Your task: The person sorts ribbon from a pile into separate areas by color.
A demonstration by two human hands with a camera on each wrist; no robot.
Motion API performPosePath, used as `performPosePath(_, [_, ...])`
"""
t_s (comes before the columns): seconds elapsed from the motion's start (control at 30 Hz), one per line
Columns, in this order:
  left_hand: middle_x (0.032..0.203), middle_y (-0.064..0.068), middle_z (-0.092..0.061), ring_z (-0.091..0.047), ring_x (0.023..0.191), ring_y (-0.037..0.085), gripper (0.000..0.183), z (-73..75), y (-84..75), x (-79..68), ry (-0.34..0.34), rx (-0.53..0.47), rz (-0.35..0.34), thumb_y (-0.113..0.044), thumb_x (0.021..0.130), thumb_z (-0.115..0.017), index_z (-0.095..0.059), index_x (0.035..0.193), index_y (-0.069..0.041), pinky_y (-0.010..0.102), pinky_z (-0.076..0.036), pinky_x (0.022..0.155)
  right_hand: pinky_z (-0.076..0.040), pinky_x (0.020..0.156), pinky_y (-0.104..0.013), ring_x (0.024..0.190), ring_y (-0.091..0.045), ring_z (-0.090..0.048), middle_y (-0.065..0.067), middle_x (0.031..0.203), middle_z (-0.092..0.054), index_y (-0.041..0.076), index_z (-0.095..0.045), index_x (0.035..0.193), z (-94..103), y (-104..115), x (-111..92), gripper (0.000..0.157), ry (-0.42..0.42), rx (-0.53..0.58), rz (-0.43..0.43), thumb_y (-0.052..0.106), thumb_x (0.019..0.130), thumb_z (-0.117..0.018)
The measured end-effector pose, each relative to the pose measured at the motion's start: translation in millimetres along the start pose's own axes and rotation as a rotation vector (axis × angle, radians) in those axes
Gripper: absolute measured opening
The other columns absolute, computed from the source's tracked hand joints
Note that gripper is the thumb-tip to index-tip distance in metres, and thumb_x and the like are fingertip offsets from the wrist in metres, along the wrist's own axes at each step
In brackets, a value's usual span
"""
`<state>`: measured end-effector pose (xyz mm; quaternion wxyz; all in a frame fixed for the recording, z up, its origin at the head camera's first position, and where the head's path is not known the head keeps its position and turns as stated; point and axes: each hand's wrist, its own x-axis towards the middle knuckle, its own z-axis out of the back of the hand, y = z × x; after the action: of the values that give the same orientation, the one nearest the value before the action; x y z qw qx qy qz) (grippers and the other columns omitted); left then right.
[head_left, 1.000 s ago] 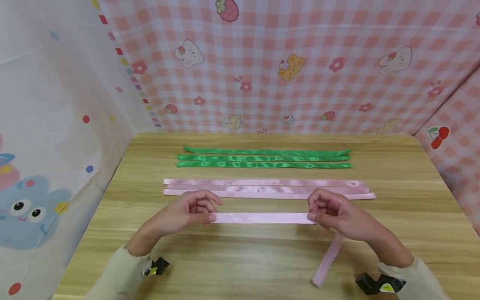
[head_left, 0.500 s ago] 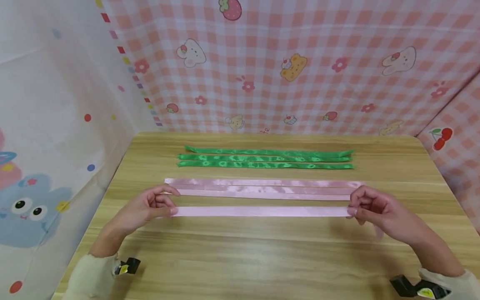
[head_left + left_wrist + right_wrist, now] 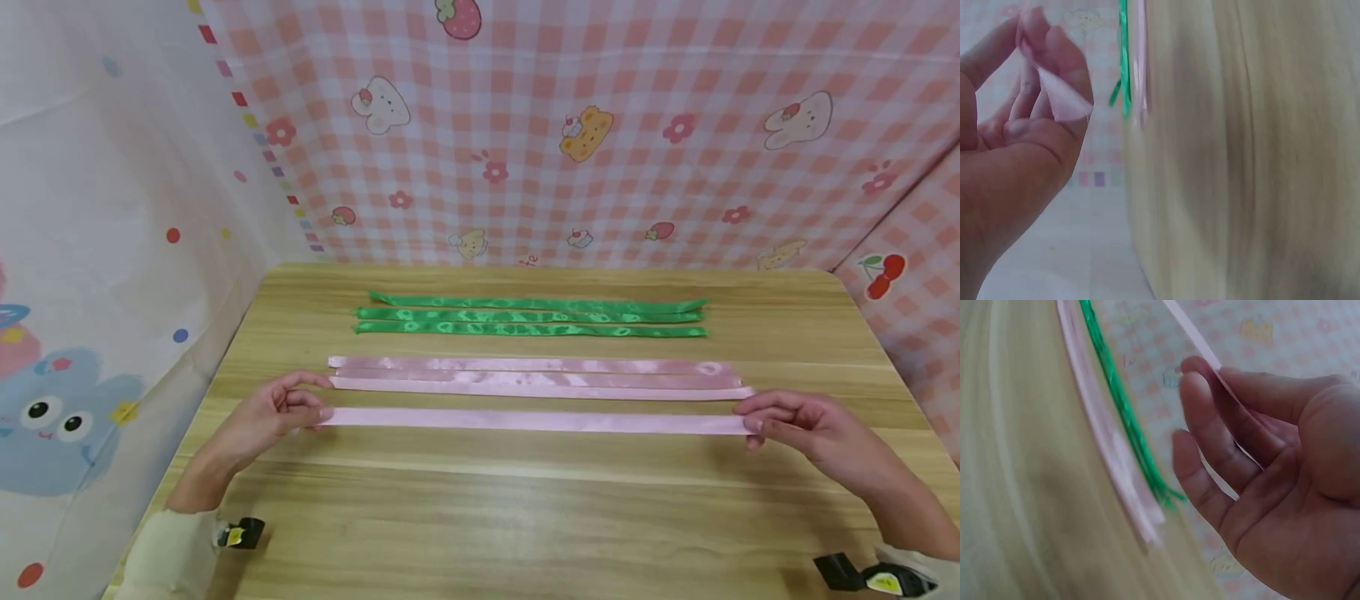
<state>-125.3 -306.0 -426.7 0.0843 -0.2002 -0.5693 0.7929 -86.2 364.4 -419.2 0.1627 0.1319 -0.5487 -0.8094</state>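
Note:
A light pink satin ribbon is stretched taut from side to side, in front of the other pink ribbons. My left hand pinches it near its left end between thumb and forefinger; a short pink tail shows against the palm in the left wrist view. At the other end my right hand pinches the ribbon between thumb and fingertips. In the right wrist view the strip runs up and away from that pinch. Just behind lie several pink ribbons, side by side and flat on the table.
Three green ribbons lie in parallel at the back of the wooden table. A pink checked cloth hangs behind the table, and a white printed cloth hangs on the left.
Both hands have moved apart, left hand leftward and right hand rightward, so the ribbon's span between them has grown. The loose tail hanging from the right hand is out of sight in the head view.

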Motion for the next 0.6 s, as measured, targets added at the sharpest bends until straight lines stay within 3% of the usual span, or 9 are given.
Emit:
performPosePath(0.13, [0.095,0.003,-0.074,-0.072,0.086,0.023,0.044,4.7,7.1,-1.2,0.04,-0.008,0.024,-0.002,0.095,-0.063,-0.044,0.133,0.009,0.031,-0.058,0.078,-0.053,0.072,-0.022,0.079,-0.012,-0.068,-0.003,0.091,-0.074,-0.003,-0.065,0.114,4.3,-12.7,-5.5,0.019,-0.089,0.015,-0.102,-0.002,0.1,-0.053])
performPosePath(0.23, [0.095,0.006,-0.074,-0.072,0.084,0.022,0.047,6.1,11.0,-1.3,0.034,-0.027,0.067,-0.004,0.093,-0.066,-0.044,0.132,0.011,0.032,-0.059,0.076,-0.055,0.071,-0.023,0.079,-0.011,-0.069,-0.002,0.091,-0.075,-0.004,-0.066,0.112,7.3,-21.9,-8.1,0.017,-0.135,0.067,-0.142,0.0,0.099,-0.055])
performPosePath(0.4, [0.093,0.005,-0.075,-0.071,0.081,0.02,0.047,5.8,13.5,-1.7,0.003,-0.052,0.114,-0.006,0.093,-0.068,-0.044,0.131,0.009,0.033,-0.06,0.073,-0.056,0.067,-0.023,0.077,-0.01,-0.069,-0.003,0.09,-0.075,0.0,-0.069,0.107,10.2,-41.1,-11.3,0.018,-0.151,0.21,-0.144,-0.004,0.099,-0.054])
performPosePath(0.6, [0.092,0.006,-0.075,-0.072,0.081,0.02,0.05,6.8,18.5,-3.1,-0.013,-0.093,0.122,-0.002,0.093,-0.066,-0.04,0.133,0.012,0.033,-0.06,0.075,-0.053,0.065,-0.02,0.077,-0.008,-0.07,0.0,0.086,-0.076,0.016,-0.073,0.107,10.6,-55.4,-14.6,0.026,-0.129,0.151,-0.242,0.002,0.102,-0.052])
